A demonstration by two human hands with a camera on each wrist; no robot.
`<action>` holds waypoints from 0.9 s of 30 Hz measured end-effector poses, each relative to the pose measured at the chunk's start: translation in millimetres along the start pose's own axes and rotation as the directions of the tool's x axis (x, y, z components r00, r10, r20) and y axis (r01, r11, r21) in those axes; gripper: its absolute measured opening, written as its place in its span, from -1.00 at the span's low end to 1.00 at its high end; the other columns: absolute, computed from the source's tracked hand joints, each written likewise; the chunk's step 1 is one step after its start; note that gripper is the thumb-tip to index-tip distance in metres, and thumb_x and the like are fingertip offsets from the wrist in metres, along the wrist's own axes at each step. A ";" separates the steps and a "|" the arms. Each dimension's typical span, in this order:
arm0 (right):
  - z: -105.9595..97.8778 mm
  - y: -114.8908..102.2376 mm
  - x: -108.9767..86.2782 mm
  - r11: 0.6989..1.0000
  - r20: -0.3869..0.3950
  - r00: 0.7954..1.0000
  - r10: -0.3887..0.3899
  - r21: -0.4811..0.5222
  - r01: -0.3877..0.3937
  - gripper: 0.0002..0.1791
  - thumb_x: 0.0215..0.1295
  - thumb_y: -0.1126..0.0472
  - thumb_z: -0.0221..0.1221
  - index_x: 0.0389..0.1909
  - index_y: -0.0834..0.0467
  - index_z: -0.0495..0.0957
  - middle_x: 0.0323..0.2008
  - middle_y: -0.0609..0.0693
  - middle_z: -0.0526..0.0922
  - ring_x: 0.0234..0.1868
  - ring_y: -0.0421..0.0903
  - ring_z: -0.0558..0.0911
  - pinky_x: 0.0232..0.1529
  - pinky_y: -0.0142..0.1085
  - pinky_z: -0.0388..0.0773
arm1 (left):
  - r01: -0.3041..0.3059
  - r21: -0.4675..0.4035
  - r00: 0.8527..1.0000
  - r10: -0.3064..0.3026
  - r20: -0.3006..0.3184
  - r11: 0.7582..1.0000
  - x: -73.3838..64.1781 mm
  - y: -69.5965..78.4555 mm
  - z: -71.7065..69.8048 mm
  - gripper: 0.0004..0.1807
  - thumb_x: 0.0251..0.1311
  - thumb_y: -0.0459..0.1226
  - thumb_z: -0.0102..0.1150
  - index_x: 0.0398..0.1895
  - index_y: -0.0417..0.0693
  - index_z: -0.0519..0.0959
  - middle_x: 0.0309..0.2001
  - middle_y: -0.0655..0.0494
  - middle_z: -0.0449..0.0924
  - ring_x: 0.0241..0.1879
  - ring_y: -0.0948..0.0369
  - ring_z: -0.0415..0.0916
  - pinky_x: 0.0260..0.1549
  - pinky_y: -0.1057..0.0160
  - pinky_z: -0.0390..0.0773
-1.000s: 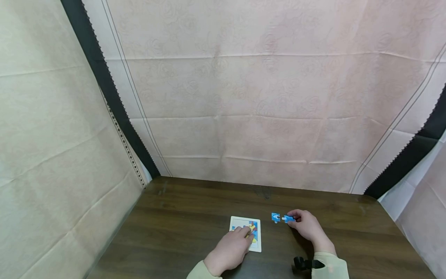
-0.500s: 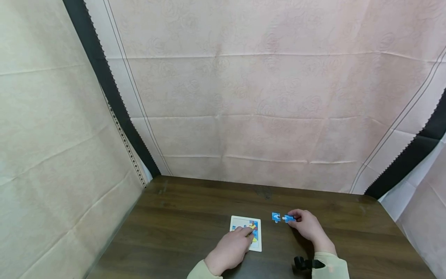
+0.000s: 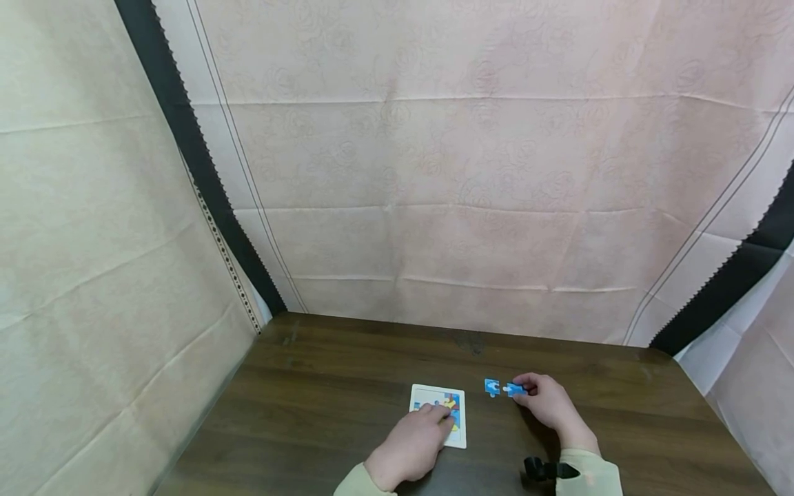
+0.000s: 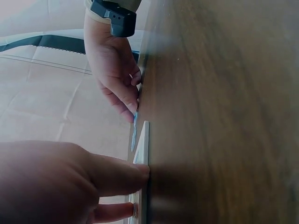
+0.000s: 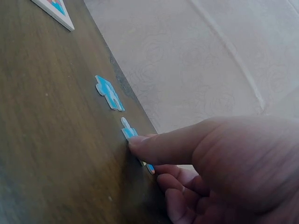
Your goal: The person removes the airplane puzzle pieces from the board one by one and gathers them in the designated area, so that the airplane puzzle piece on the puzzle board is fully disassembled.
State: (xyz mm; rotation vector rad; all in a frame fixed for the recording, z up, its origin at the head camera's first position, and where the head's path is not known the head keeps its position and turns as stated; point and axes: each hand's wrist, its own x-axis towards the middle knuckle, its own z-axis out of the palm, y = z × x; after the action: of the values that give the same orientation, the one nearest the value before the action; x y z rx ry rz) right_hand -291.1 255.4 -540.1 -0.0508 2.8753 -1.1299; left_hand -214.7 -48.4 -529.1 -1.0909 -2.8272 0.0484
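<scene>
- head view: here you are, and next to nothing has shifted over the last second: your left hand [image 3: 409,444] stays on the puzzle board [image 3: 428,394], your right hand [image 3: 549,405] stays on the tabbed piece [image 3: 514,390]. that reads as a pause, with the fit not yet made.
- counting up: two hands, one board, two blue pieces off it, one black wrist device [image 3: 548,470] by your right sleeve. how many pieces sit in the board, you can't count; your hand covers part.
- left wrist view: your thumb meets the board's edge, a finger lies on its face, a gap between them; gripping or merely resting, i cannot tell.
- right wrist view: your thumb and fingers pinch the tabbed piece narrowly, tab aimed at the notched piece [image 5: 107,93] lying flat on the table [image 5: 46,116], near but apart.
</scene>
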 end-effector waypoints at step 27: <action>32.4 -51.5 -1.3 0.986 -0.018 0.986 -0.164 -0.013 0.164 -0.83 0.46 0.29 0.34 0.00 0.09 0.76 -0.14 -0.07 0.71 -0.13 -0.11 0.64 0.00 0.01 0.66 | 0.013 -0.112 0.998 -0.005 0.070 0.994 -4.7 4.5 -0.6 -0.28 0.45 0.09 0.29 0.49 -0.15 0.51 0.44 0.12 0.40 0.36 0.23 0.34 0.33 0.29 0.42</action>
State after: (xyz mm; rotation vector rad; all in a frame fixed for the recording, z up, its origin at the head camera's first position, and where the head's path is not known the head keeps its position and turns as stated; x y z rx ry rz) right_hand -287.3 195.7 -528.6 -0.2837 2.9398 -1.1450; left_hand -208.2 -48.3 -529.2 -1.1199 -2.9288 -0.0759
